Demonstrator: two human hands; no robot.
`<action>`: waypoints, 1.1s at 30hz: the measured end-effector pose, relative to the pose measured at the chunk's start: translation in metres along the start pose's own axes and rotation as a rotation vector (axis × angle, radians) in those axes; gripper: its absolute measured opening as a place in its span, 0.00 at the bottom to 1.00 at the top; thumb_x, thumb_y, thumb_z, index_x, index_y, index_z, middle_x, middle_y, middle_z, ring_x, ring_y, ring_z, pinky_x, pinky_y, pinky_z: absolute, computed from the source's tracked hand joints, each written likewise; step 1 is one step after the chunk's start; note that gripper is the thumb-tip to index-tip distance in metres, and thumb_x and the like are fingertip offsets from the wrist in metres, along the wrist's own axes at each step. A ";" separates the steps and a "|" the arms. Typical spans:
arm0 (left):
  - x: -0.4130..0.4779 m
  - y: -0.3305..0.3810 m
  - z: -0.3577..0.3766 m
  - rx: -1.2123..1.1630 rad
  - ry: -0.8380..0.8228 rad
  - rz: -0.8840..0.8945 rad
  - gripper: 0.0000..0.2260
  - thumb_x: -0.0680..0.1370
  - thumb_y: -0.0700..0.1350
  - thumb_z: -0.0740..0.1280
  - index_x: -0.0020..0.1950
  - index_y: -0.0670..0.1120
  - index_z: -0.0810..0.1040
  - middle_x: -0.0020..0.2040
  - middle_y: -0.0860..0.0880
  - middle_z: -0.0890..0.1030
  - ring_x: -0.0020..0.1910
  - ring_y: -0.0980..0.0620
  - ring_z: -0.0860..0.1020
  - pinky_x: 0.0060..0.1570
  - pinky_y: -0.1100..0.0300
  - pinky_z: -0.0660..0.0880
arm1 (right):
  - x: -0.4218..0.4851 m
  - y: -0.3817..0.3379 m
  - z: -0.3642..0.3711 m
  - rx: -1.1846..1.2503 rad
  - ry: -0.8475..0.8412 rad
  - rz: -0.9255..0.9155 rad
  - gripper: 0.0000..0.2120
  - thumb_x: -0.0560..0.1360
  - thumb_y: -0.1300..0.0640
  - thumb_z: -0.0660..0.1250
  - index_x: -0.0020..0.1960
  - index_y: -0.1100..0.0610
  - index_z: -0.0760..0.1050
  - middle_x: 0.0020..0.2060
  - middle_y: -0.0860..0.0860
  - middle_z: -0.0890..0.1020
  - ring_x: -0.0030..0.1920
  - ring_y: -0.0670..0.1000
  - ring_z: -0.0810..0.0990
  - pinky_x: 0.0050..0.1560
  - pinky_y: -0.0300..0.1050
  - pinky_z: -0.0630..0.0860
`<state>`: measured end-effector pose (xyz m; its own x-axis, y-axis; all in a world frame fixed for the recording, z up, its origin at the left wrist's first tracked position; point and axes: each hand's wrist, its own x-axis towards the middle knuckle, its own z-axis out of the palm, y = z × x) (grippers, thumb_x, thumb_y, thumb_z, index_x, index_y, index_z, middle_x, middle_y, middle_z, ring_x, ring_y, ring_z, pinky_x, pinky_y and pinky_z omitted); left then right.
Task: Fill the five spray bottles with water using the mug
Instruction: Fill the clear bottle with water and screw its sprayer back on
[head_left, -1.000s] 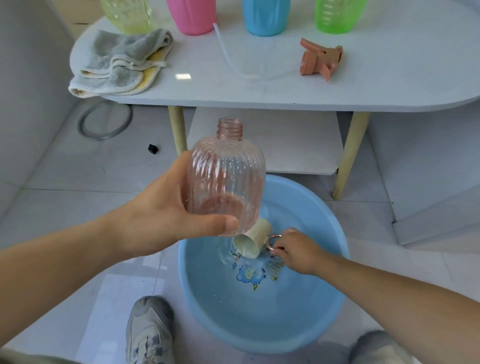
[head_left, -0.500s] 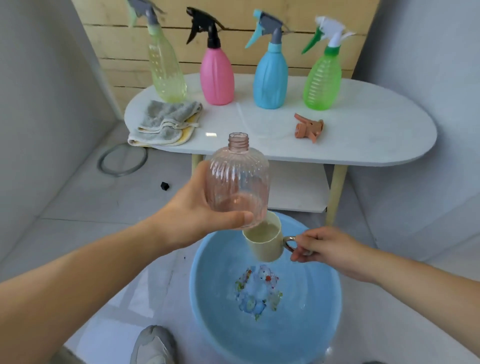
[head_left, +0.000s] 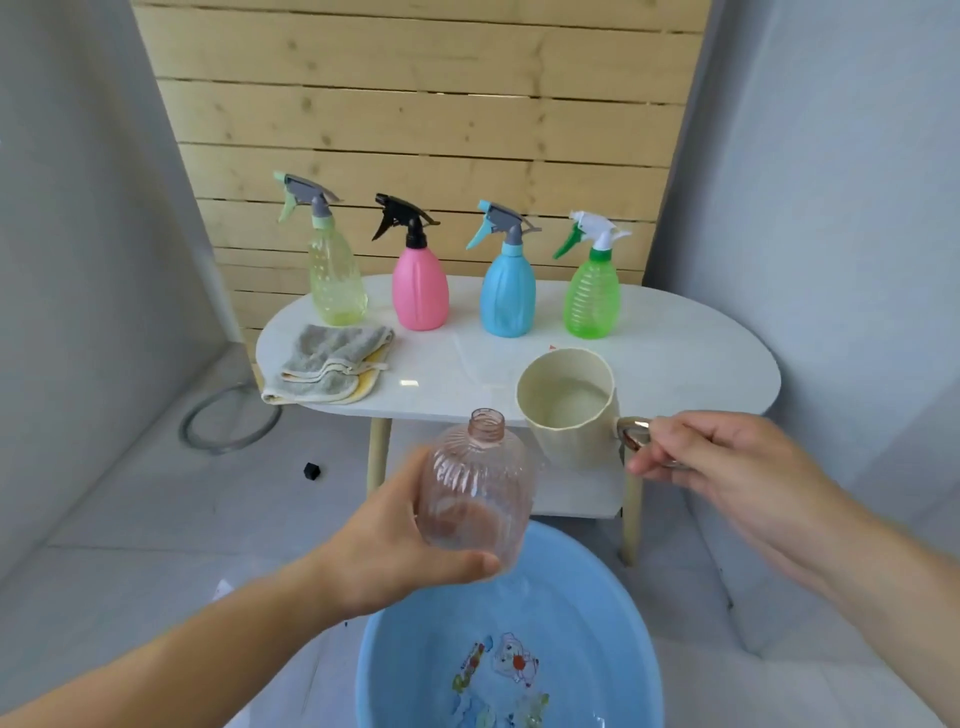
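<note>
Holds the bare left arm in from the lower left, forearm slanting up toward the middle. Grips the clear bottle (head_left: 475, 483) in the left hand (head_left: 395, 551), thumb laid across its near side low down, fingers wrapped round the back (mostly hidden). Holds the bare right arm in from the lower right. Pinches the handle of the mug (head_left: 566, 441) with the right hand (head_left: 727, 462), fingertips closed on it from above and below, higher than the left.
</note>
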<state>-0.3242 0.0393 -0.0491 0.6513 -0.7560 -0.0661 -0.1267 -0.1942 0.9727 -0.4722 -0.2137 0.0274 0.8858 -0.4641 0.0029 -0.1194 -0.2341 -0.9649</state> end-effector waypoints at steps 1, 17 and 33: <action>0.000 -0.001 0.001 0.014 -0.002 0.000 0.41 0.64 0.42 0.85 0.73 0.54 0.71 0.65 0.49 0.83 0.65 0.47 0.82 0.68 0.41 0.77 | 0.000 -0.004 -0.001 -0.003 -0.001 -0.015 0.16 0.76 0.50 0.65 0.38 0.58 0.85 0.42 0.55 0.87 0.53 0.55 0.84 0.66 0.56 0.75; 0.007 -0.005 0.010 0.107 -0.030 0.011 0.43 0.63 0.47 0.85 0.74 0.56 0.69 0.65 0.53 0.81 0.66 0.51 0.81 0.68 0.45 0.78 | -0.002 -0.020 0.001 -0.289 0.001 -0.257 0.21 0.70 0.33 0.61 0.44 0.45 0.85 0.41 0.56 0.85 0.50 0.64 0.81 0.62 0.63 0.73; 0.009 -0.008 0.011 0.092 -0.053 0.022 0.42 0.65 0.47 0.85 0.74 0.57 0.69 0.66 0.53 0.81 0.65 0.49 0.81 0.67 0.45 0.79 | -0.006 -0.028 0.001 -0.280 0.052 -0.319 0.15 0.70 0.41 0.63 0.40 0.47 0.85 0.38 0.46 0.86 0.44 0.51 0.82 0.43 0.35 0.72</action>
<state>-0.3252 0.0269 -0.0596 0.6074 -0.7922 -0.0589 -0.2105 -0.2320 0.9497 -0.4741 -0.2031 0.0542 0.8752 -0.3713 0.3101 0.0339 -0.5924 -0.8049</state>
